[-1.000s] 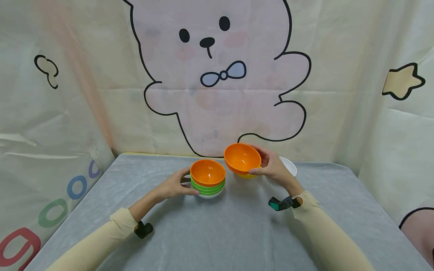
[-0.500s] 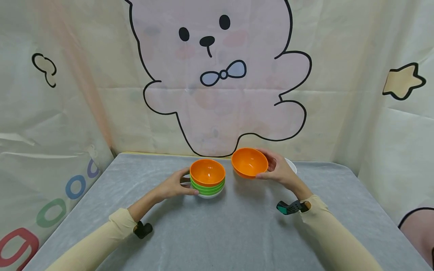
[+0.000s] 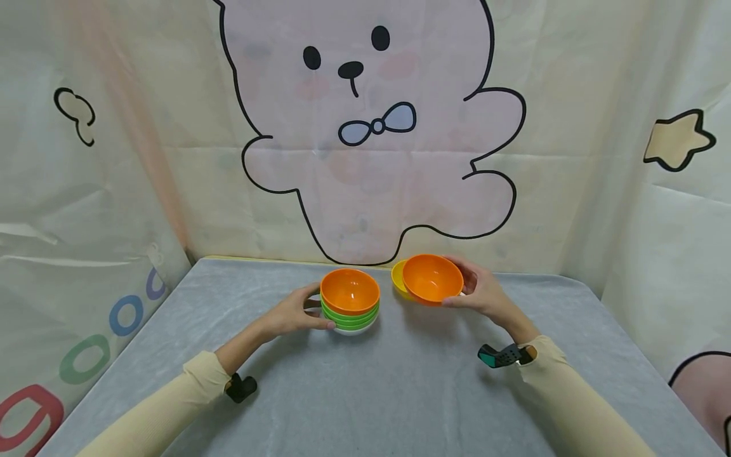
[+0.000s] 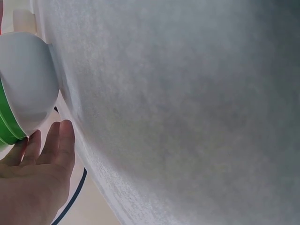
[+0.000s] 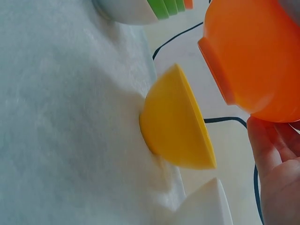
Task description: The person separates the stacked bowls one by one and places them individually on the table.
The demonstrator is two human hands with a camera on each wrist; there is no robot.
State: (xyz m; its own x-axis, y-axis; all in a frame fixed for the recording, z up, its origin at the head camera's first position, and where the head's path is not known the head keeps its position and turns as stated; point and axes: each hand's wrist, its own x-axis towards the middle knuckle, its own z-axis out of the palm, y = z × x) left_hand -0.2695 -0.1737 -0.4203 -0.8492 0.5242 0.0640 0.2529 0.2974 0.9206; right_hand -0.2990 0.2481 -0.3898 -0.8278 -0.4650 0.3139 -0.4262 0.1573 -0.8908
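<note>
In the head view a stack of bowls stands at the table's middle: a white bowl [image 4: 29, 79] at the bottom, several green bowls [image 3: 351, 321] above it, an orange bowl [image 3: 349, 292] on top. My left hand [image 3: 294, 312] holds this stack from its left side, thumb at the near side. To the right, my right hand [image 3: 485, 295] grips a second orange bowl [image 3: 432, 279] by its right side, fingers behind and thumb in front. This bowl is off the table. A yellow bowl [image 5: 176, 122] stands on the table beyond it, partly hidden in the head view.
Another white bowl [image 5: 206, 206] stands beside the yellow one, mostly hidden behind my right hand in the head view. Grey cloth covers the table [image 3: 365, 393]. A printed curtain [image 3: 365, 209] hangs directly behind the back edge.
My right hand has carried the second orange bowl to the right and slightly nearer, uncovering the yellow bowl's left side. My left hand and the stack have stayed in place.
</note>
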